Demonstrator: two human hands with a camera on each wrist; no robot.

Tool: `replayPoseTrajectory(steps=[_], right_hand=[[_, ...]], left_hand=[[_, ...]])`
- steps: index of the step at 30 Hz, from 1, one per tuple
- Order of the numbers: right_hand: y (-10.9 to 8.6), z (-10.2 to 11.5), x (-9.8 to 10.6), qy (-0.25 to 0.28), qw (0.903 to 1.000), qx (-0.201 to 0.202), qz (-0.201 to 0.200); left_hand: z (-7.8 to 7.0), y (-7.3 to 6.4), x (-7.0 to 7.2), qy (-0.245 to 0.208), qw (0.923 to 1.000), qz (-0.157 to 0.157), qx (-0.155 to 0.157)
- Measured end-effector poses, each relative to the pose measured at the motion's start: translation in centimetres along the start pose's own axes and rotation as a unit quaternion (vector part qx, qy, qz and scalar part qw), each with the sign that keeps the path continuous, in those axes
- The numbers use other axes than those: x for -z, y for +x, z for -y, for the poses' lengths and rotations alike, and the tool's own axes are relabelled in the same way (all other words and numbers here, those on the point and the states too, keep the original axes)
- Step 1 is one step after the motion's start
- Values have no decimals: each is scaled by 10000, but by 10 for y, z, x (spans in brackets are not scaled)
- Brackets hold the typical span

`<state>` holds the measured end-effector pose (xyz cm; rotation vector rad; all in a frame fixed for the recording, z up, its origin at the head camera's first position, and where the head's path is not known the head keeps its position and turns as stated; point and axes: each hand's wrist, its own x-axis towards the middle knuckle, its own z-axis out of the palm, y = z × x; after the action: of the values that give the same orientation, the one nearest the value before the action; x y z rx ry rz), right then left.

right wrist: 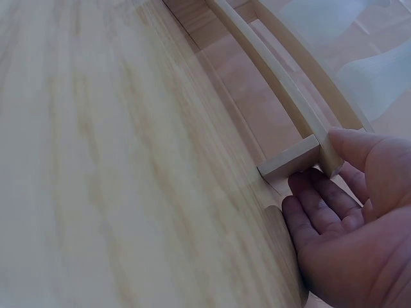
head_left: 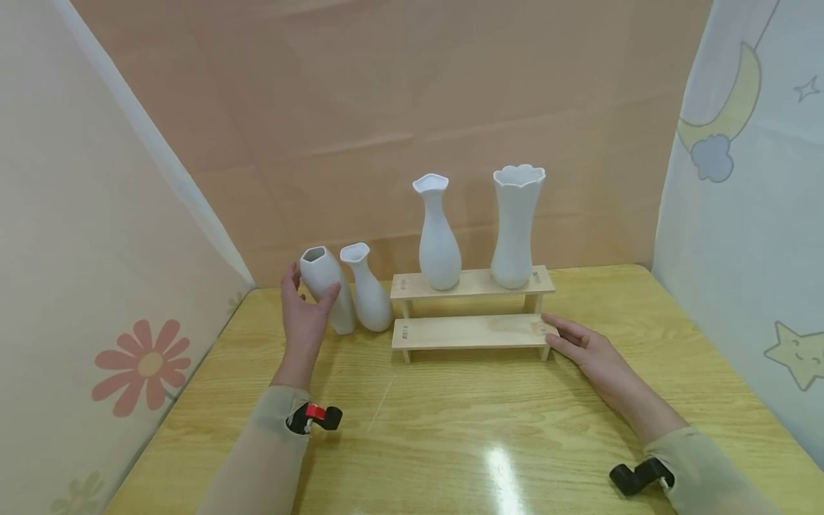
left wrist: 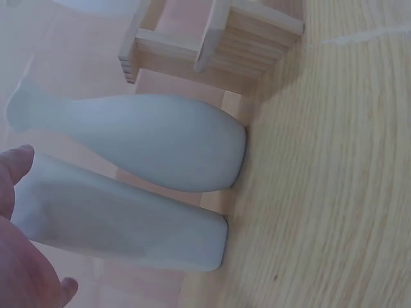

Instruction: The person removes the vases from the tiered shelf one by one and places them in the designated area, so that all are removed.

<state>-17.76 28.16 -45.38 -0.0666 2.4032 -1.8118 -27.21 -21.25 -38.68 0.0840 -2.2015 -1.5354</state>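
Note:
My left hand [head_left: 305, 315] is round the upper part of a white angular vase [head_left: 337, 300], thumb across its front and fingers at its far left side. In the left wrist view that vase [left wrist: 122, 221] has its base on the table. Close beside it stands a slim white vase [head_left: 373, 297] with a flared mouth. My right hand [head_left: 592, 357] grips the right end of the lower step of a two-step wooden stand [head_left: 470, 331]. The right wrist view shows the thumb over the board and the other fingers curled below, near the stand's leg [right wrist: 292, 159].
On the stand's upper step are a flared-neck white vase [head_left: 440, 247] and a wider white vase [head_left: 515, 236] with a scalloped rim. Behind the wooden table [head_left: 425, 429] hangs a plain backdrop [head_left: 386, 107]; printed cloths [head_left: 759, 236] flank both sides.

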Motion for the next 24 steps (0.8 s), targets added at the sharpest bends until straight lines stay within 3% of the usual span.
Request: replayPoseTrajectory(steps=[6,11,18,24], right_hand=[[-1,1,0,21,10000,-50,18],[-2,1,0,40,10000,-42,9],[-3,0,0,70,10000,-10,-20],[-3,1,0,70,10000,23,-18]], left_hand=[[-14,-7,4,446,9971,-582,-208],[-30,-16,4,401,9929,-912,-657],[-55,-29,-6,14,9819,-967,-1630],[-70,-36,-16,-89,9754,-788,-2055]])
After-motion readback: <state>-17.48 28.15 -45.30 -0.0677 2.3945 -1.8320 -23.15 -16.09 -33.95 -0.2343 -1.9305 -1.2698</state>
